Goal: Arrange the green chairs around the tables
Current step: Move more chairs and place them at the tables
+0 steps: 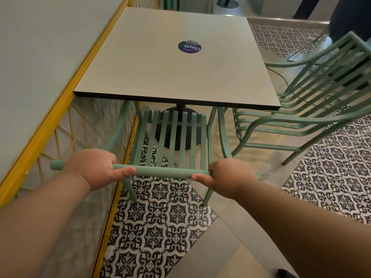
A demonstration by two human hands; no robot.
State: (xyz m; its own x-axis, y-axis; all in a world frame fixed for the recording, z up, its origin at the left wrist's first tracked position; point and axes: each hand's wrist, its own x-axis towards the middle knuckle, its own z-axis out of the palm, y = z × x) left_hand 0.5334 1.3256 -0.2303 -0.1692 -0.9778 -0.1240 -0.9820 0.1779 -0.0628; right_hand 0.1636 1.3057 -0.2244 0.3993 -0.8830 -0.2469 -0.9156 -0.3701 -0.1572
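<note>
A green slatted metal chair stands in front of me, its seat partly under the near edge of a square grey table. My left hand grips the left part of the chair's top rail and my right hand grips the right part. A stack of several more green chairs stands to the right of the table, turned sideways.
A yellow-framed partition with rope netting runs along the left, close to the chair. The table has a black pedestal base and a round purple sticker. Patterned black-and-white tiles cover the floor. A dark cable lies on the floor at right.
</note>
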